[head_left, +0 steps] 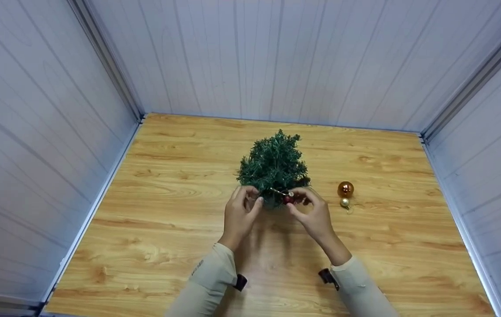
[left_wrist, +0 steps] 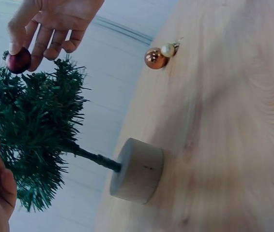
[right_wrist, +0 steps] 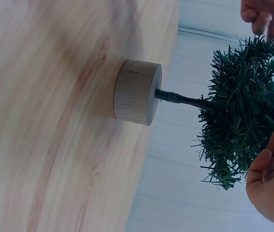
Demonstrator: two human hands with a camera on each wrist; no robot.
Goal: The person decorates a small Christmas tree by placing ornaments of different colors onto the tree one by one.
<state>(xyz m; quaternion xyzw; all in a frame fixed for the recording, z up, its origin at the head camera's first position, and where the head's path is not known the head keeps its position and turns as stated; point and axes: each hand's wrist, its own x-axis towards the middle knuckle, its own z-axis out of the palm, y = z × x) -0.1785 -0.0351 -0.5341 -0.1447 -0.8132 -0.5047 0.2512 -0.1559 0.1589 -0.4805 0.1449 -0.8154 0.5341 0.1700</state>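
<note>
Green tree (head_left: 274,163): upright, midway between the tabletop's (head_left: 158,185) left and right edges, its thin trunk (left_wrist: 96,158) set in a round wooden base (left_wrist: 144,174).
Right hand (head_left: 316,218): at the tree's near right side — thumb and fingertips closed on a dark red ball (head_left: 288,200), the other fingers loosely spread.
Gold cord (head_left: 278,191): beside the red ball, against the branches.
Left hand (head_left: 238,218): at the tree's near left side, fingers bent, thumb near the forefinger — whether it pinches a branch, I cannot tell.
Copper ball (head_left: 345,189): on the tabletop, between tree and right edge.
Small pale-gold ball (head_left: 344,202): just beside the copper one, toward the front edge.
</note>
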